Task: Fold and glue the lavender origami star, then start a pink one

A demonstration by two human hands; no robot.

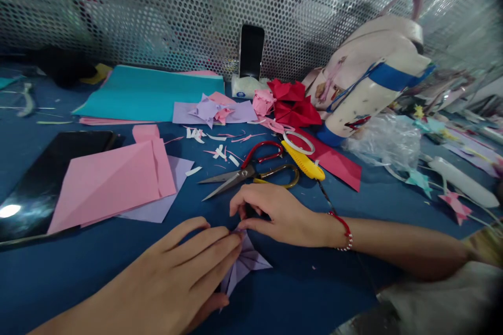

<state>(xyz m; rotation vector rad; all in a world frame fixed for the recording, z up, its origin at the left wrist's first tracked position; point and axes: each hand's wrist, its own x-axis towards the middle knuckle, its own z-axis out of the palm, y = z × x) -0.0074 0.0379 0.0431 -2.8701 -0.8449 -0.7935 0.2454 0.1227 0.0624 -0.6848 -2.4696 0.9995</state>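
Nearest, my left grip (176, 267) lies palm down with its fingers nearly straight and close together, their tips over the folded purple paper (245, 261) on the blue desk (314, 298); the thumb sits apart, by the paper's lower point. Whether finger and thumb close on the paper I cannot tell. My right grip (279, 217) is half curled, with a gap between thumb and index finger; the thumb tip meets the paper's upper end, though I cannot tell whether it pinches. A red bracelet (343, 233) with silver beads circles the right wrist.

Just beyond, scissors (248, 171) lie with blades parted, one handle loop red and one yellowish. To their right is a yellow cutter (302, 160); to their left, paper scraps (220, 152). Farther left, pink sheets (113, 180) overlap a purple sheet (157, 209) and a black-screened device (51, 178).

Farther back are a stack topped by blue paper (153, 94), a folded lilac star (206, 110) and red folded pieces (294, 102). A phone (251, 52) stands upright near the perforated panel (188, 10); a cream bottle (365, 99) leans before a pale bag (369, 36).
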